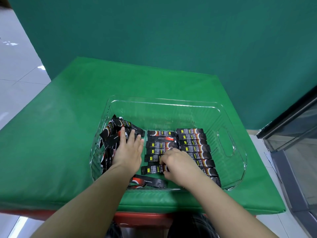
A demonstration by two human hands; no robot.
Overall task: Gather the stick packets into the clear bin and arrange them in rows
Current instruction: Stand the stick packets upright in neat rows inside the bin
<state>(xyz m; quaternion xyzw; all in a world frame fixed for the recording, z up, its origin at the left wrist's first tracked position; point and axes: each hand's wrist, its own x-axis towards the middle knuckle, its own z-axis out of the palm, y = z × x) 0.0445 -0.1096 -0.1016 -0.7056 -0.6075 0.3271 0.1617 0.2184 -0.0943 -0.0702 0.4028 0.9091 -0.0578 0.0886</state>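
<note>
A clear plastic bin stands on the green table. Black stick packets lie in it: one tidy row at the right, a second row in the middle, and a loose heap against the left wall. My left hand rests flat on the heap with its fingers straight. My right hand has curled fingers that pinch a packet near the front of the middle row. One packet lies askew at the bin's front wall.
The green padded table top stretches left of and behind the bin. A green wall rises at the back. A dark glass-fronted cabinet stands at the right beyond the table edge. The bin has a cut-out handle on its right wall.
</note>
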